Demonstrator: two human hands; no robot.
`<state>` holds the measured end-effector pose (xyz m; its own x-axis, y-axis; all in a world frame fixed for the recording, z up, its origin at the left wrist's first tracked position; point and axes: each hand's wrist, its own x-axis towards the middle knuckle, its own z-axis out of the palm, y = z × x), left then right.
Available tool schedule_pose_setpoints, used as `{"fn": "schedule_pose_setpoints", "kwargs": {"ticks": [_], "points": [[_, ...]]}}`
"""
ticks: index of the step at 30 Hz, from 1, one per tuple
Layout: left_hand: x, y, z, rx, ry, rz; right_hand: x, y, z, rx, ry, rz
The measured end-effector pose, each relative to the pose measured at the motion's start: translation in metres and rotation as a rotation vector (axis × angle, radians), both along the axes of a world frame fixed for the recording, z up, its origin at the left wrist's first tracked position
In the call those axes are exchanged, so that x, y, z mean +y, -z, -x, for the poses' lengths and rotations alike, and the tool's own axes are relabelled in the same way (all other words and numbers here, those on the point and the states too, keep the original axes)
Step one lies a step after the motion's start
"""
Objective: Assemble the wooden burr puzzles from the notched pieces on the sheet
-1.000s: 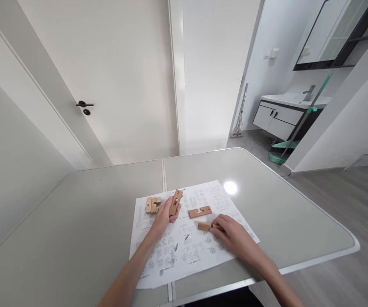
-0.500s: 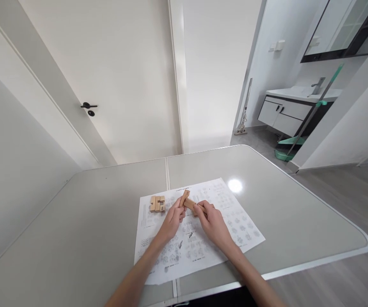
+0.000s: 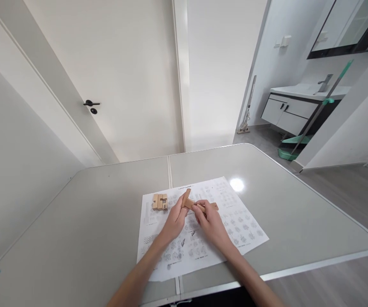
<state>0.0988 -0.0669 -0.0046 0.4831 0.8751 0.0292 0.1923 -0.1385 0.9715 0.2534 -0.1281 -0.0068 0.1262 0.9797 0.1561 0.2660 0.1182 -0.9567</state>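
Note:
My left hand is closed around a notched wooden puzzle bar that stands tilted above a printed instruction sheet. My right hand pinches a second wooden bar and presses it against the first, so the two cross between my fingertips. Another notched bar lies flat on the sheet just beyond my right hand. A small cluster of joined wooden pieces rests on the sheet to the left of my left hand.
The sheet lies on a grey table with a seam down its middle and a rounded right corner. Behind it are a white door with a black handle and, at the right, a washroom with a vanity and a green dustpan.
My right hand lifted its small bar off the sheet and brought it leftward against the bar in my left hand. The two hands are now together. The view shifted slightly.

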Motion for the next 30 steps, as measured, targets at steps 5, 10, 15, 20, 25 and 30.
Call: {"fn": "schedule_pose_setpoints", "kwargs": {"ticks": [5,10,15,20,25,30], "points": [[0.002,0.002,0.001,0.059,0.001,-0.111,-0.006,-0.005,-0.011,0.037,-0.177,0.055],[-0.001,0.002,-0.001,0.082,0.077,-0.198,-0.009,-0.005,-0.01,-0.002,-0.164,0.037],[-0.002,0.0,0.0,0.1,0.113,-0.194,-0.007,0.0,-0.002,0.049,-0.121,0.039],[0.002,0.001,0.003,0.115,0.117,-0.158,-0.006,0.001,-0.001,0.082,-0.137,0.038],[0.002,0.002,0.0,0.129,0.093,-0.171,-0.006,0.006,0.003,0.062,-0.112,0.039],[-0.001,0.001,-0.004,0.053,0.173,-0.07,0.002,0.011,0.011,0.025,-0.012,0.041]]}}
